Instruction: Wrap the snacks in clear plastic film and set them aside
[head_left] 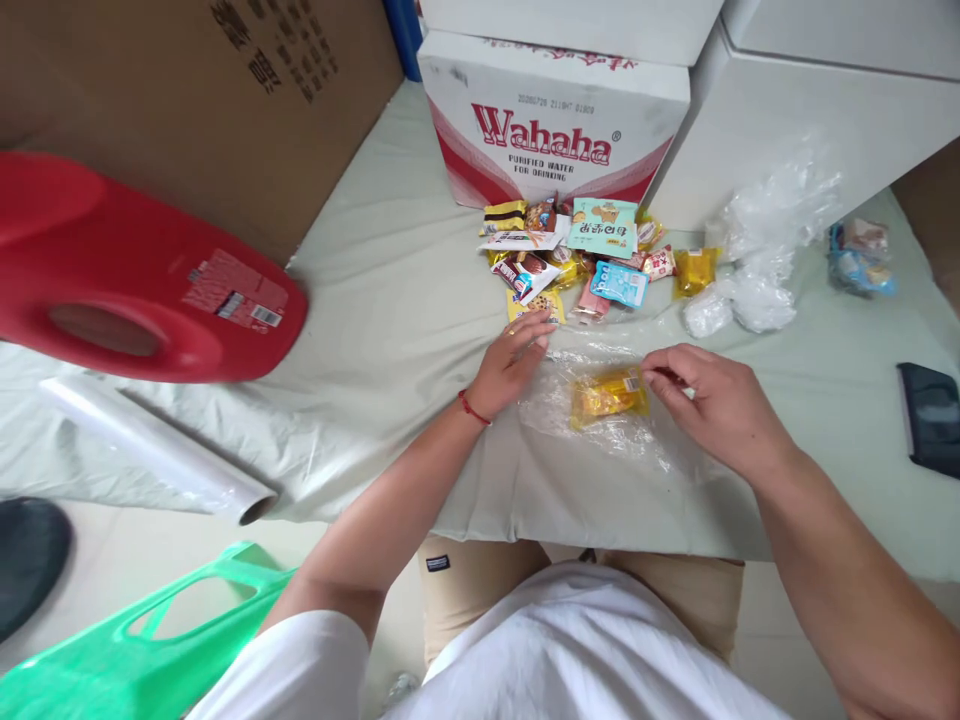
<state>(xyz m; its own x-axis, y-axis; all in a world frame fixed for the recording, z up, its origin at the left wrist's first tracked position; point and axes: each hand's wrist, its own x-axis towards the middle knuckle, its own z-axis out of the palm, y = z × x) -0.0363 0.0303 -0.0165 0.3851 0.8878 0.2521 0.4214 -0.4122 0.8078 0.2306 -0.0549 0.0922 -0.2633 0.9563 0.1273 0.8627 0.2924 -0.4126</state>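
Note:
A snack in a shiny yellow wrapper lies on a crumpled sheet of clear cling film close to the table's front edge. My left hand, with a red string bracelet at the wrist, rests with fingers stretched out over the film's left edge, just below the pile of snacks. Its fingertips reach a pale yellow packet. My right hand is closed in a pinch at the right end of the yellow snack, seemingly on the cling film; the exact hold is partly hidden by the fingers.
Assorted wrapped snacks are heaped before a Wahaha carton. Film-wrapped bundles and a dark phone-like object lie rightward. Leftward are a red jug, a film roll and a cardboard box. A green plastic stool-like object stands below.

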